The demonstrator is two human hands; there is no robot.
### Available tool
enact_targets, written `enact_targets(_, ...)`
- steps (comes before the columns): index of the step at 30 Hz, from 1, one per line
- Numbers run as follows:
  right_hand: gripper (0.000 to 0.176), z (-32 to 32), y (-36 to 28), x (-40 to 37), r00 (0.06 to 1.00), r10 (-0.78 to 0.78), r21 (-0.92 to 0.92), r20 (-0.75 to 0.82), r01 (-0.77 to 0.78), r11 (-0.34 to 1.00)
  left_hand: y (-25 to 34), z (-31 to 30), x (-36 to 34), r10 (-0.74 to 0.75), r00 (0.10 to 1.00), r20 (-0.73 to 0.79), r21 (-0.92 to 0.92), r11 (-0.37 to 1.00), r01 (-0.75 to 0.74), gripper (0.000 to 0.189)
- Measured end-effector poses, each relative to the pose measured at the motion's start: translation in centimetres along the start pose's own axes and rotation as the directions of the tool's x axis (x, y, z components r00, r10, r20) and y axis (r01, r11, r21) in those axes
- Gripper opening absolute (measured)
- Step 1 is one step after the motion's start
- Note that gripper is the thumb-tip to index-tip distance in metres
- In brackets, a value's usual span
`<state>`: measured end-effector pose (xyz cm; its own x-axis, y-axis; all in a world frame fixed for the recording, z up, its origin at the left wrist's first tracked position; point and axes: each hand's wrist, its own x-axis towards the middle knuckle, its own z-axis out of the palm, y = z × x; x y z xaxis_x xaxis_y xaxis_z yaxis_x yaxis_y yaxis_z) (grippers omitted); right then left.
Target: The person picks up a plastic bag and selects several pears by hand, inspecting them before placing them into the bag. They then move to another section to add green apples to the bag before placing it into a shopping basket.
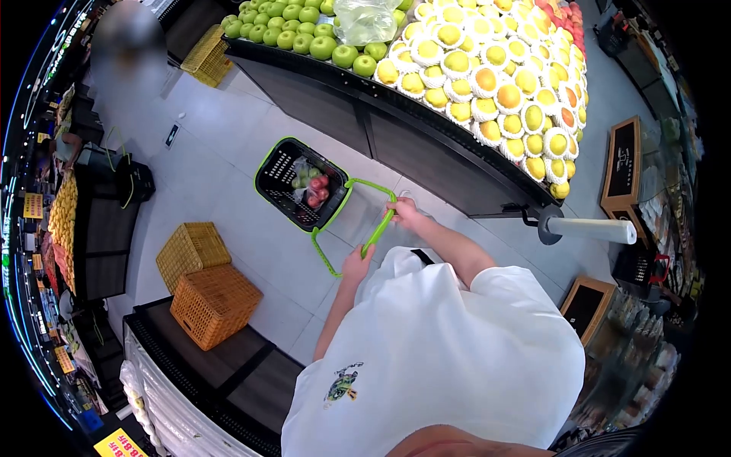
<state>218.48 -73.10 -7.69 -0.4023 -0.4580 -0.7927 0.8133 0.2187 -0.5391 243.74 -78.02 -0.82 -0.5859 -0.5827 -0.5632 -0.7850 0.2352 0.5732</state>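
A black shopping basket [278, 199] with a green rim stands on the grey tiled floor in front of me. Its green handle [379, 227] reaches toward my body. My left hand [356, 263] is closed round the lower part of the handle, and my right hand [403, 212] grips it higher up. Inside the basket lie clear plastic bags, one with red fruit [317, 192] and another with green fruit [304, 177].
A fruit stand [304, 91] holds green apples [293, 32] and yellow fruit in white foam nets [495, 84]. A roll of bags [590, 228] juts from its corner. Wicker baskets [215, 301] stand at lower left, near another display [251, 365]. A blurred person [129, 61] is at upper left.
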Motion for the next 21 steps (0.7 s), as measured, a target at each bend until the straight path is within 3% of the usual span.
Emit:
enact_targets(1,0.023,-0.1,-0.5,0.9,0.995,0.052,-0.032,0.083,-0.049,0.998,0.5,0.0,0.8,-0.005,1.0,-0.005,-0.001,1.0,0.005,0.057)
enact_targets(4,0.015,1.2,-2.1,1.1,0.976,0.177,-0.102,0.129,-0.164,0.981,2.6,-0.3,3.7,0.055,0.997,-0.047,0.086,0.995,-0.051,0.061)
enact_targets(7,0.017,2.4,-4.9,1.6,0.929,0.283,-0.203,0.238,-0.237,0.95,4.7,-0.6,7.2,0.057,0.997,-0.049,0.015,0.998,-0.057,0.062)
enact_targets(9,0.017,3.3,-6.7,2.8,0.923,0.282,-0.204,0.263,-0.233,0.951,5.9,-0.8,9.8,0.099,0.993,-0.057,-0.011,0.995,-0.099,0.062)
enact_targets(12,0.02,5.0,-9.7,4.7,0.91,0.289,-0.204,0.298,-0.235,0.95,8.9,-3.5,12.6,0.009,1.0,0.004,0.052,0.999,-0.01,0.06)
enact_targets(17,0.027,6.9,-14.4,6.0,0.851,0.32,-0.246,0.417,-0.233,0.941,13.9,-7.1,13.6,-0.055,0.977,-0.207,-0.041,0.998,0.047,0.053)
enact_targets(21,0.028,7.3,-17.0,6.4,0.815,0.323,-0.145,0.481,-0.29,0.946,15.5,-8.1,15.5,-0.036,0.954,-0.299,0.086,0.994,0.065,0.049)
